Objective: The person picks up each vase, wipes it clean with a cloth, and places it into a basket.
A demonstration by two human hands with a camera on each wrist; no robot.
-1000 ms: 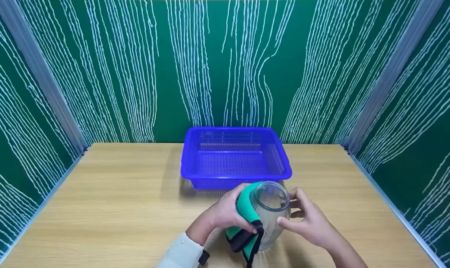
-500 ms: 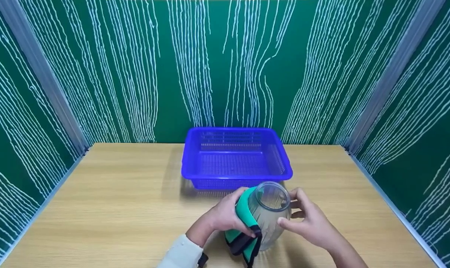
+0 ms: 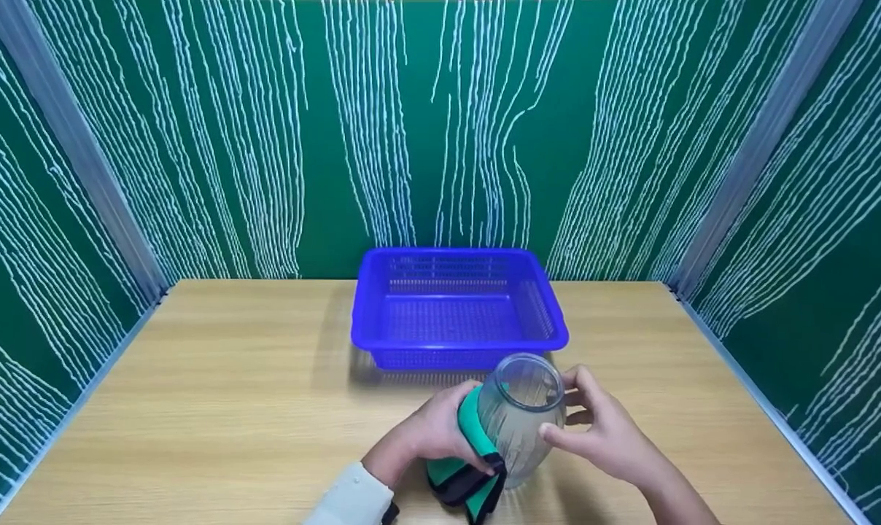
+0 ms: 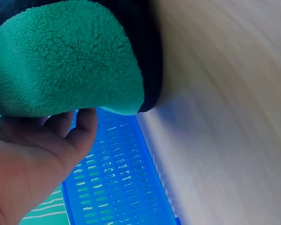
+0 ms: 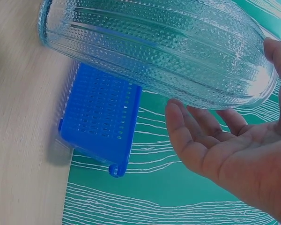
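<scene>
A clear glass vase (image 3: 522, 430) with vertical ribs and a dotted texture stands on the table, its round mouth upward and tilted slightly toward the camera. My right hand (image 3: 604, 430) holds the vase's upper right side, thumb in front and fingers behind; the right wrist view shows the same hand (image 5: 225, 140) by the rim end. A fuzzy green cloth (image 4: 70, 61) with black edging lies along the vase's left side. In the head view my left hand (image 3: 440, 429) grips the cloth (image 3: 472, 423), thumb in front. Its lower folds hang near the table.
Behind the vase stands a blue perforated plastic basket (image 3: 461, 344) against the back of the wooden table (image 3: 229, 394). Green panels (image 3: 557, 146) with wavy white lines enclose the back and sides. Grey posts (image 3: 754, 153) mark the corners.
My left hand and the cloth have slid slightly down and left along the vase, baring more of its upper left side. The right hand keeps its hold, and the vase stays almost in place.
</scene>
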